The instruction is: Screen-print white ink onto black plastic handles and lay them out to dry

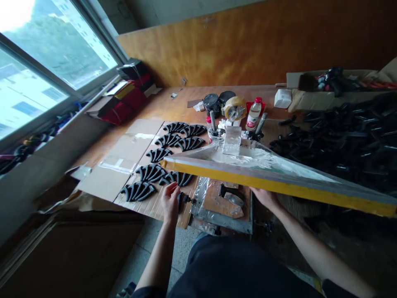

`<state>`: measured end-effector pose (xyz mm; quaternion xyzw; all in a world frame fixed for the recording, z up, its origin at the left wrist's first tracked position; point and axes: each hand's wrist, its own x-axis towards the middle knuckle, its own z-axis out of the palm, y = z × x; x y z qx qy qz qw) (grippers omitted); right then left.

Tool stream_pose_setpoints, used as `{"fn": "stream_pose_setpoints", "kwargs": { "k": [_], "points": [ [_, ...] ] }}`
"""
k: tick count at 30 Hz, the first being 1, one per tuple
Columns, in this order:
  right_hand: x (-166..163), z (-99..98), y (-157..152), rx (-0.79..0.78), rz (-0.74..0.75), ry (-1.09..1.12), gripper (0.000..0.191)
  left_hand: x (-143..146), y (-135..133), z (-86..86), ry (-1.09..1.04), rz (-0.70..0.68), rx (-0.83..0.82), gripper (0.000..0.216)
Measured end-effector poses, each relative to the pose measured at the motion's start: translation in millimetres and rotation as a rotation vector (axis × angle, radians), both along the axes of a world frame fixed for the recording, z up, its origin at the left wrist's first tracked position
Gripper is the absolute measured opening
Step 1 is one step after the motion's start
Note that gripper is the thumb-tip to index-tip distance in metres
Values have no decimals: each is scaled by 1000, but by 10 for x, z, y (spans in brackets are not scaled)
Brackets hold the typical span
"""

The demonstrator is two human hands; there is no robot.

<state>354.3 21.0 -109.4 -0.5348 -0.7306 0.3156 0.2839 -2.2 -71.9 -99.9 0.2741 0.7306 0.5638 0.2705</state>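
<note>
My left hand (170, 202) is over the cardboard's near edge, fingers curled, just below a fan of curved black handles (176, 178). Whether anything sits in its fingers is hard to see. My right hand (266, 198) grips the lower edge of a tilted screen printing frame (248, 180) with a yellow side; its fingertips are hidden behind that edge. Under the raised frame, one black handle (232, 192) lies on a wooden board fixed to a metal base (228, 223). A black knob (186, 198) juts from the base beside my left hand.
Several more fans of black handles (138, 191) cover the cardboard (116, 159). Behind the frame stand a tape roll (235, 108), a red-capped bottle (254, 114) and dark jars (211, 104). Loose black parts (341, 140) are heaped at right. A window (58, 45) borders the left.
</note>
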Motion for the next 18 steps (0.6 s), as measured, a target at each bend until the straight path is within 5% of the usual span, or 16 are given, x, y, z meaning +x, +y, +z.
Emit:
{"fn": "stream_pose_setpoints", "kwargs": {
  "k": [4, 8, 15, 18],
  "points": [
    [-324, -118, -400, 89, 67, -272, 10, 277, 115, 115, 26, -134, 34, 40],
    [-412, -95, -408, 133, 6, -420, 5, 394, 199, 184, 10, -252, 54, 40],
    [521, -298, -841, 30, -548, -568, 14, 240, 171, 147, -3, -297, -15, 42],
    [796, -493, -1145, -108, -490, -592, 15, 196, 154, 48, -21, -324, -41, 43]
  ]
}}
